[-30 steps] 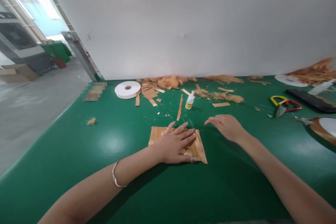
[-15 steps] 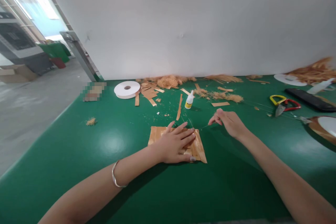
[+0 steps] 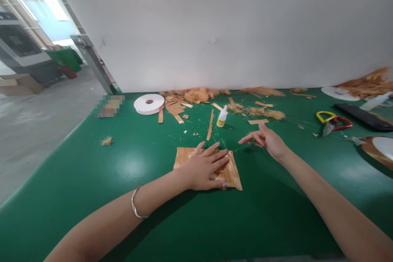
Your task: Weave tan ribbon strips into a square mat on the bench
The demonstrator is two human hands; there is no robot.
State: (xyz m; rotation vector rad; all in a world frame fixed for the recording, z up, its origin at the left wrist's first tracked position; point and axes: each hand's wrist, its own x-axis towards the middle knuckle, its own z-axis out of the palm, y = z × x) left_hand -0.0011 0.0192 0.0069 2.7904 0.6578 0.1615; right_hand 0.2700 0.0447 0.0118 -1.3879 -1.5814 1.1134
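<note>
My left hand (image 3: 204,168) lies flat with fingers spread on a tan piece made of flat, shiny strips (image 3: 233,174), pressing it to the green table. Off the piece's upper right corner runs a fine, almost clear thread (image 3: 241,147). My right hand (image 3: 266,140) is pinched on that thread, its index finger stretched out to the left above the table. Just beyond the piece stands a small white bottle with a yellow label (image 3: 221,118). A narrow tan strip (image 3: 210,125) lies beside the bottle.
A white tape roll (image 3: 149,104) and loose tan strips (image 3: 175,107) lie at the back left, near a heap of fibre (image 3: 196,94). To the right are yellow-and-red-handled snips (image 3: 330,125) and a black case (image 3: 364,116). A white panel (image 3: 211,41) rises behind.
My right hand has shifted slightly, its index finger now stretched out and more thread showing between hand and piece. My left hand stays in place on the piece.
</note>
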